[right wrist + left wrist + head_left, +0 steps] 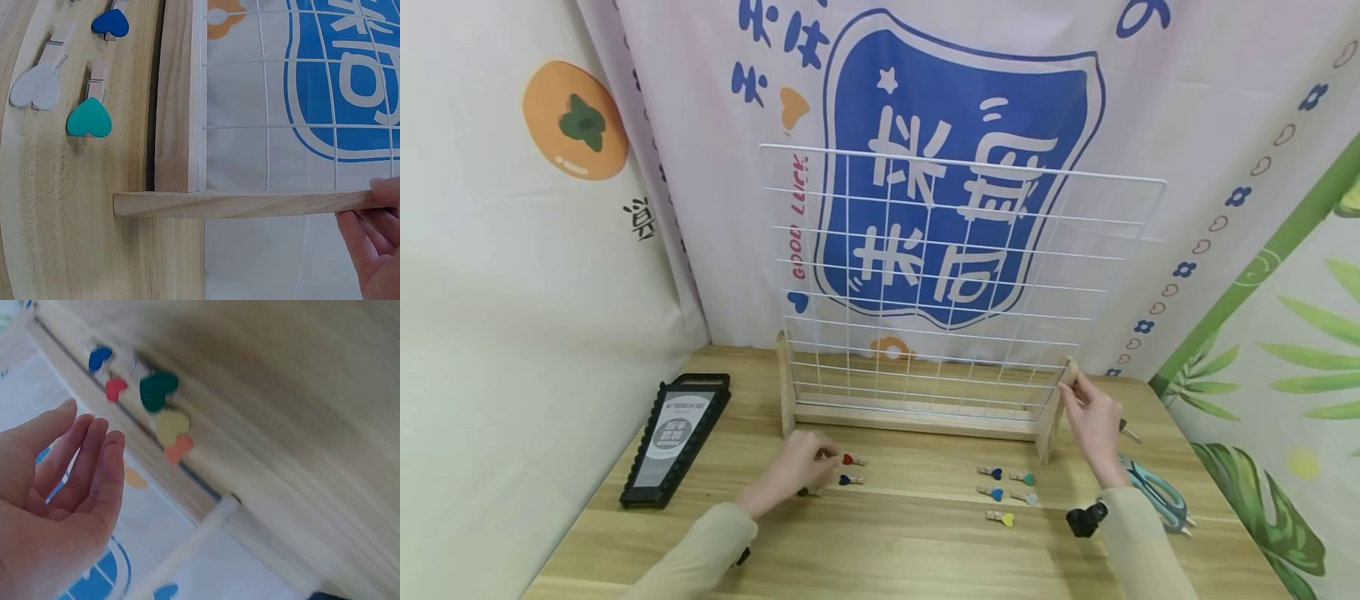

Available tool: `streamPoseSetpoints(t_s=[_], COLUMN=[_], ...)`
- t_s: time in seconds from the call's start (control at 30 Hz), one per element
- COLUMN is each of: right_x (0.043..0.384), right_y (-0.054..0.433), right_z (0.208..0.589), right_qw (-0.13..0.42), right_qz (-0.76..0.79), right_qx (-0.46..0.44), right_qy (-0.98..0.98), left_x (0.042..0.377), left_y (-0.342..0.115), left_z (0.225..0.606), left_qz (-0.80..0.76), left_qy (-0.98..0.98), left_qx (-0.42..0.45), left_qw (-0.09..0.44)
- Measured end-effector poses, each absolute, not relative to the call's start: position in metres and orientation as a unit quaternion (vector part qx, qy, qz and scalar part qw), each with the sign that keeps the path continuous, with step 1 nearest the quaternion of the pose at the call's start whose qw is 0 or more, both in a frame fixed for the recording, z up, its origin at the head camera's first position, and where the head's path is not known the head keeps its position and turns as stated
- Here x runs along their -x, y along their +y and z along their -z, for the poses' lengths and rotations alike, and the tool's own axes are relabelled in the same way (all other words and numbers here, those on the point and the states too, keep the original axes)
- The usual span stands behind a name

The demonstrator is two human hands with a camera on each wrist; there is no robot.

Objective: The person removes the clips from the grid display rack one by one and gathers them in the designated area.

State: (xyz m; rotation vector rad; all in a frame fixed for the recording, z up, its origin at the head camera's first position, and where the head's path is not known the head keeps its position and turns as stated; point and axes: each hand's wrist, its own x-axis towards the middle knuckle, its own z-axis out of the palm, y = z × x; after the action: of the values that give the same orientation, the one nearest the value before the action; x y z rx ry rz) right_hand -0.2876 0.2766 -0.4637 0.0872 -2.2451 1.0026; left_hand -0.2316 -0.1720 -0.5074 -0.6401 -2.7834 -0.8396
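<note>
My right hand pinches the upper end of the wooden side post between thumb and fingers. That post belongs to a wooden stand holding a white wire grid upright. My left hand hovers over the table before the stand's left end, its fingers loosely bent with nothing between them in the left wrist view. Close to its fingertips lie small wooden clothespins, one with a red heart and one with a dark blue heart. In the left wrist view, dark green and cream heart clothespins show too.
More heart clothespins lie at right, including a teal one, a white one and a yellow one. Blue-handled scissors lie beside my right forearm. A black rack with a label lies at left. Printed cloth hangs behind.
</note>
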Motion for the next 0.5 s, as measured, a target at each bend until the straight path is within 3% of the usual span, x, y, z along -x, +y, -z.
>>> streamPoseSetpoints(t_s=[0.3, 0.5], right_x=[0.289, 0.290], right_y=[0.282, 0.284], right_z=[0.463, 0.464], right_qw=[0.304, 0.306], right_qz=[-0.388, -0.377], right_qx=[-0.030, -0.036], right_qy=[-0.870, -0.874], left_x=[0.240, 0.242], left_y=[-0.211, -0.238], left_z=[0.489, 0.466], left_qz=[0.274, 0.287], left_qy=[-0.930, -0.935], left_qx=[0.181, 0.131], left_qw=[0.166, 0.161])
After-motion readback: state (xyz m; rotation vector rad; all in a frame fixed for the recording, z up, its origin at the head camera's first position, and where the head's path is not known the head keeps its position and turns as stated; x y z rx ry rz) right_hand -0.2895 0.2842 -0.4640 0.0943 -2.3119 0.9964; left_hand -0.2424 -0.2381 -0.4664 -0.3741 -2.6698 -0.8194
